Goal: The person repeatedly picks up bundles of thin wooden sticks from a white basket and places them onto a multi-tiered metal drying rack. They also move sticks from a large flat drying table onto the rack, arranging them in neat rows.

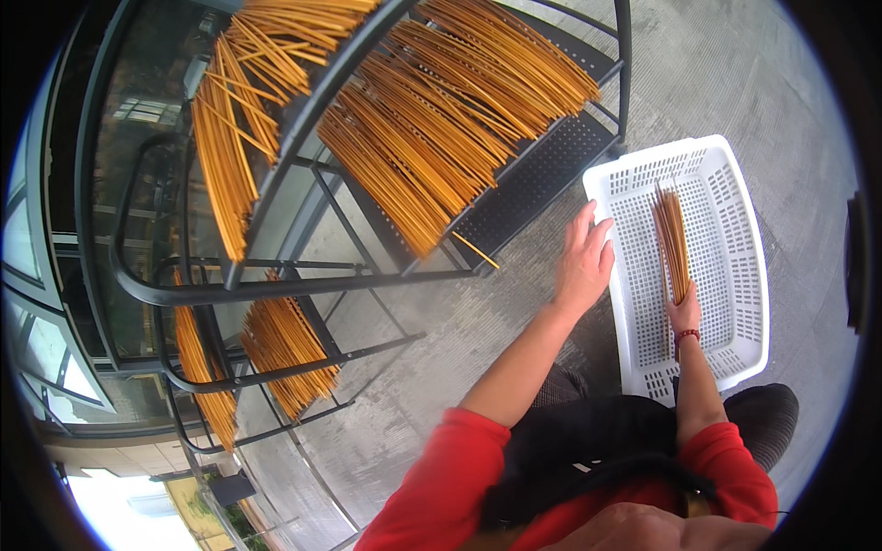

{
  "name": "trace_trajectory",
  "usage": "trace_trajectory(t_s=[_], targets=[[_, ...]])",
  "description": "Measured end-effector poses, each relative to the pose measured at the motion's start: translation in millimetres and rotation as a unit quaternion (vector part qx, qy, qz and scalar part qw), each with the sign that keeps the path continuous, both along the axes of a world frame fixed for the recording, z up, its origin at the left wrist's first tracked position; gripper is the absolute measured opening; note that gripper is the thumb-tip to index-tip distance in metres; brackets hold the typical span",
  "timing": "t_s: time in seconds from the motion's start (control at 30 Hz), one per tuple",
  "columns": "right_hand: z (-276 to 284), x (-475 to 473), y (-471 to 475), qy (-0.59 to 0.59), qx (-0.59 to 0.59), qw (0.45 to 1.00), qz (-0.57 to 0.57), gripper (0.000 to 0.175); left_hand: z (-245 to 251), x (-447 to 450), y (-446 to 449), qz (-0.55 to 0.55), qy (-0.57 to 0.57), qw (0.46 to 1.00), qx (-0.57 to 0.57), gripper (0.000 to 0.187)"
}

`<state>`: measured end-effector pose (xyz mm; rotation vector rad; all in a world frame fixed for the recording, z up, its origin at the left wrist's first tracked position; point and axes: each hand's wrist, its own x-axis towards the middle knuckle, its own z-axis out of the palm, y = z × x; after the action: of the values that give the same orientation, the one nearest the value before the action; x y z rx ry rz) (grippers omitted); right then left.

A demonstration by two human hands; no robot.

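Note:
My right hand (685, 313), with a red bead bracelet at the wrist, grips a bundle of thin brown sticks (672, 234) near its lower end. The bundle is inside a white perforated plastic basket (713, 330) on the floor before me. My left hand (584, 265) hovers by the basket's left rim with its fingers apart and nothing in it; whether it touches the rim I cannot tell. To its left, many similar orange-brown sticks (420, 131) lie in rows on a black metal rack. A single stick (475, 249) juts out over the rack's lower perforated shelf (534, 182).
The rack's black tubular frame (324, 289) stands close on my left. More sticks (251, 103) rest on its upper tier. A second rack at lower left carries further sticks (289, 358). Behind them are glass panels (138, 172). The floor (427, 386) is grey and ribbed.

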<state>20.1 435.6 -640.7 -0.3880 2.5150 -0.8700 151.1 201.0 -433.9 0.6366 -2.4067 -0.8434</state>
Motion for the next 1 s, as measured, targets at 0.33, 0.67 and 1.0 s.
trace_trajectory(t_s=[0.33,0.67,1.0], targets=[[137,-25,-45,-0.319,-0.389,0.857,-0.109,0.04,-33,-18,35,-0.057,-0.11,0.896,0.426,0.052],[181,20,-113,-0.445,-0.362,0.819,0.001,0.043,-23,1,58,-0.061,-0.06,0.605,0.792,0.054],[157,47,-204,-0.297,-0.26,0.876,0.278,0.075,-24,53,-10,0.057,-0.015,0.63,0.774,0.021]])
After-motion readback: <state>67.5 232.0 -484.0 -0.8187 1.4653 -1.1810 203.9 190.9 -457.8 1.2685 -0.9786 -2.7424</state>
